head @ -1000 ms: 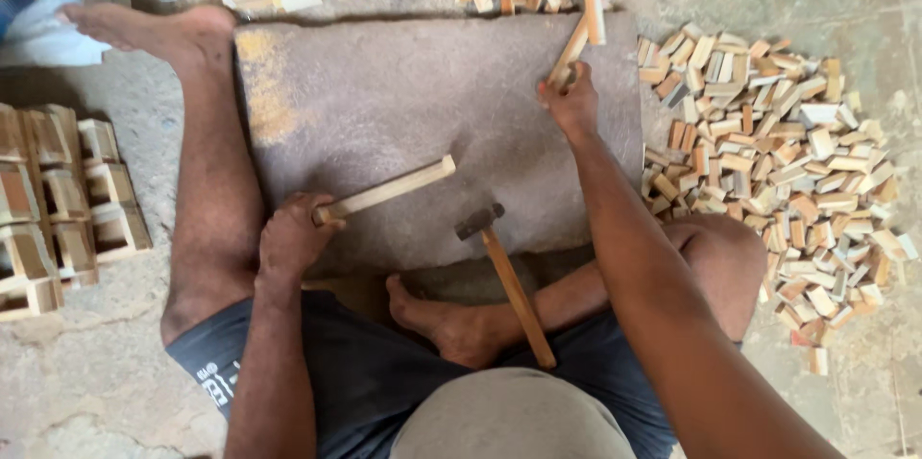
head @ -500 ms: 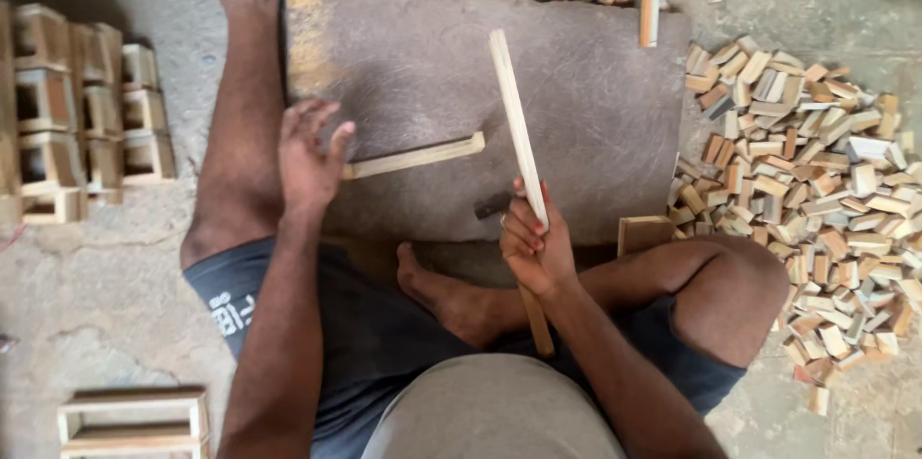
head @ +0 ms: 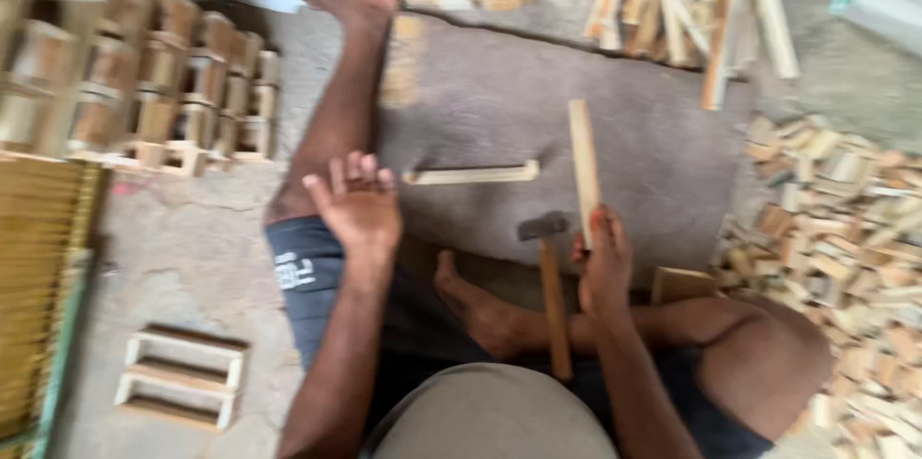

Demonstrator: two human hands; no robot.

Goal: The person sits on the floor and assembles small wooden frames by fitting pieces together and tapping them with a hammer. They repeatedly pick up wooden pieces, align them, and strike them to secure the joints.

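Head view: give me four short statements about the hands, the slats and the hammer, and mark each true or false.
1. The right hand holds a wooden slat. True.
2. The left hand grips the hammer. False: the left hand is open and empty; the hammer lies between the legs.
3. A second slat lies flat on the grey mat. True.
4. The pile of small wood blocks sits on the person's left. False: it is on the right.
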